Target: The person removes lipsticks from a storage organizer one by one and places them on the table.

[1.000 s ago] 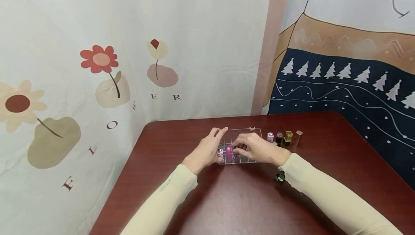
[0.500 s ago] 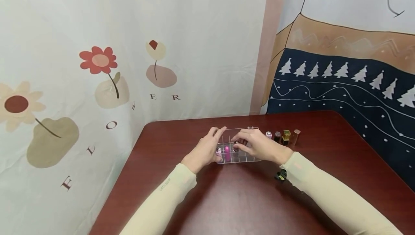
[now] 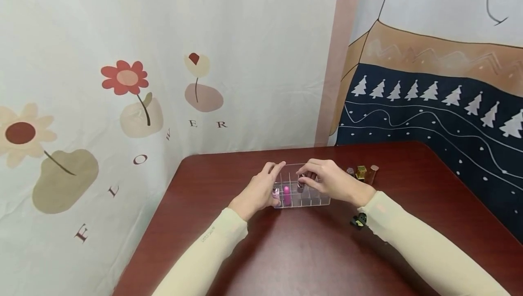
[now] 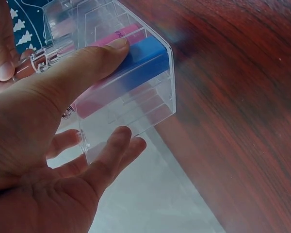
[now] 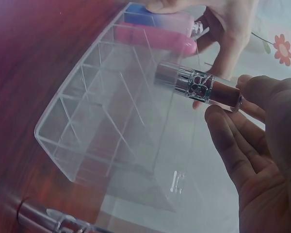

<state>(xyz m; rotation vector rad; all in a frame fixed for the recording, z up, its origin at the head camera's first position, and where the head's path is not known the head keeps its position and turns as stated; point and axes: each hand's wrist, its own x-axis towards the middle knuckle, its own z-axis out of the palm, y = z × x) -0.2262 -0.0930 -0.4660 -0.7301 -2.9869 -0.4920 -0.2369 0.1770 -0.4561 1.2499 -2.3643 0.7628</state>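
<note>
My left hand (image 3: pixel 257 189) grips the left end of a clear divided box (image 5: pixel 82 64), thumb over the front and fingers behind. Under that thumb, a blue-and-pink tube (image 4: pixel 145 52) fills the end compartment. A bright pink tube (image 5: pixel 155 39) stands in the neighbouring one. My right hand (image 3: pixel 337 181) pinches a lipstick tube (image 5: pixel 199 86) by its clear-covered, reddish-brown end. Its silver end points into the box, above the compartments right of the pink tube; whether it touches a divider I cannot tell. The compartments farther right hold nothing visible. The clear lid stands raised behind.
On the brown table (image 3: pixel 261 250), right of the box, stand a gold tube (image 3: pixel 361 172), a rose-gold tube (image 3: pixel 372 174) and a dark-capped one (image 3: pixel 350 171). A silver tube (image 5: pixel 41 216) shows low in the right wrist view. Printed cloth (image 3: pixel 261 60) hangs behind the table.
My right hand has moved slightly up and right, and the lipstick tube it pinches now sits higher out of the box. My left hand has stayed on the box's left end.
</note>
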